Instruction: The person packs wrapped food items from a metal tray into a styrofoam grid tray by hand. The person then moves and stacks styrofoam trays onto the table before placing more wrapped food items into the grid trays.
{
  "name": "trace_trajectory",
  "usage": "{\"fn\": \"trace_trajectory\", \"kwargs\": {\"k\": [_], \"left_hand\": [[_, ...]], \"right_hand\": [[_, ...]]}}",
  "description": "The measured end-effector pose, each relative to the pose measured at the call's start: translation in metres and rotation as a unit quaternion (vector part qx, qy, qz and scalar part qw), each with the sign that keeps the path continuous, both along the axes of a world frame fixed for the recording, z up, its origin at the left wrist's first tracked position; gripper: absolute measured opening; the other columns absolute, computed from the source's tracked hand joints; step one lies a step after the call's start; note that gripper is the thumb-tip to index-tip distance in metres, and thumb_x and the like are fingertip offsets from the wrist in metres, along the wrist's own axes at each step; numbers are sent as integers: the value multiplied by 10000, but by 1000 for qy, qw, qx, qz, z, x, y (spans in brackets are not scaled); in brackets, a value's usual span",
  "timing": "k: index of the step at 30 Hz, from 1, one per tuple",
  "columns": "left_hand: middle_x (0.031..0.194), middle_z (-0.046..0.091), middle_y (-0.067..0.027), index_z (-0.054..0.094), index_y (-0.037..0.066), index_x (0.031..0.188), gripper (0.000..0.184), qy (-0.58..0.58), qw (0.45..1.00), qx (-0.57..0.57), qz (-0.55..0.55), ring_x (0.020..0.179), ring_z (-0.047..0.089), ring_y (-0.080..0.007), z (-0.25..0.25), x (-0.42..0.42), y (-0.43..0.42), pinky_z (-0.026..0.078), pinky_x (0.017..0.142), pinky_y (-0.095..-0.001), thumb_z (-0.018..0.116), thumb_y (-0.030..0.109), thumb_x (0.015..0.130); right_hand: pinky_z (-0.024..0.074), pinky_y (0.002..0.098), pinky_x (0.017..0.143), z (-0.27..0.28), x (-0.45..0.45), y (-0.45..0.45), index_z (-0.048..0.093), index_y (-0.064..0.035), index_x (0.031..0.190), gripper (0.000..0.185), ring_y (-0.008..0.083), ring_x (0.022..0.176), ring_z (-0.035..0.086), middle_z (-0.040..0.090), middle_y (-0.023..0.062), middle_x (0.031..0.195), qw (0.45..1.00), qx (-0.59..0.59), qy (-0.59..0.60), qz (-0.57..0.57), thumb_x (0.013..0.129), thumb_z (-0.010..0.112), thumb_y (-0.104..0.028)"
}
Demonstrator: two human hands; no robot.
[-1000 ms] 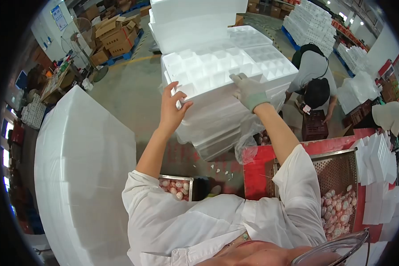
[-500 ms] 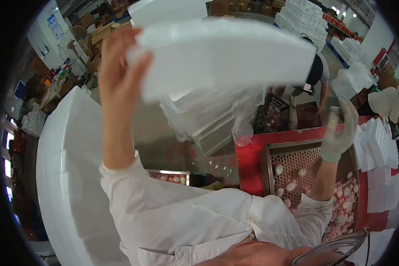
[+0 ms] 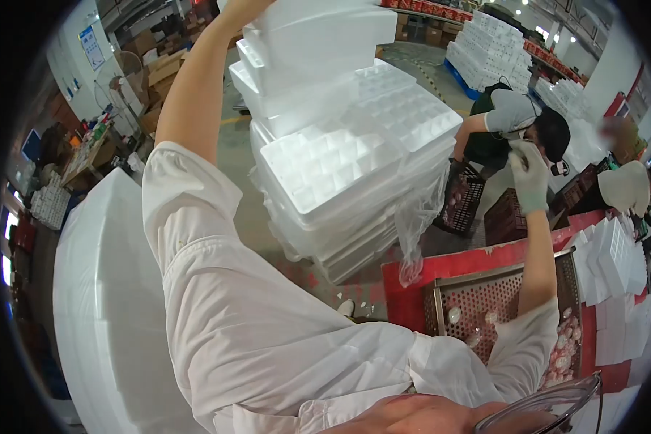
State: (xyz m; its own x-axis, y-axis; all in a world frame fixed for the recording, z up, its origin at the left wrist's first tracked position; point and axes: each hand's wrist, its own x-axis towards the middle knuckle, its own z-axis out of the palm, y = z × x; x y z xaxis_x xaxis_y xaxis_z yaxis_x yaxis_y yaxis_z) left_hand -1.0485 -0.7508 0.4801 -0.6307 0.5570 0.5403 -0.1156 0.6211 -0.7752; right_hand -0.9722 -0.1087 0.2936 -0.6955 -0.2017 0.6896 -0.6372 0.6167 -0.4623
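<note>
Foam trays (image 3: 333,163) stand stacked at twelve o'clock; whether our left hand (image 3: 252,6), cropped at eleven, or gloved right hand (image 3: 529,176), toward three, is clamped, we cannot tell.

Windows (image 3: 7,269) glow at left, white trays (image 3: 333,166) glare, and fisheye edges blacken.

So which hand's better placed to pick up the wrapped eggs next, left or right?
Probably the right: your gloved right hand is the nearer, its forearm over the perforated metal tray holding the wrapped eggs. Your left hand is at the picture's top edge, near the white foam stack.
</note>
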Motion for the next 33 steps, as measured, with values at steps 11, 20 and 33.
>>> {"fn": "trace_trajectory", "kwargs": {"k": [11, 20, 33], "left_hand": [[935, 584, -48, 586, 52, 1019, 237, -96, 819, 531, -193, 910, 545, -149, -2, 65, 78, 429, 795, -300, 607, 264, 916], [967, 554, 0, 521, 51, 1062, 276, 297, 439, 733, -427, 884, 490, -83, -127, 66, 40, 382, 819, -271, 592, 276, 918], [1439, 377, -25, 294, 160, 1443, 597, 112, 143, 944, -277, 1315, 366, -231, -317, -1, 31, 325, 1076, -353, 323, 534, 978]], "right_hand": [[465, 289, 715, -4, -204, -193, 662, -62, 1064, 342, 152, 743, 580, 656, 86, 895, 973, -30, -183, 140, 886, 577, -342], [474, 333, 676, -86, -317, -296, 620, -24, 1088, 458, 186, 627, 565, 638, 101, 878, 893, -226, -365, 134, 928, 494, -434], [399, 271, 794, -155, -362, -416, 584, -38, 1132, 520, 176, 973, 531, 600, 89, 1069, 775, -336, -498, 197, 919, 416, -481]]}}
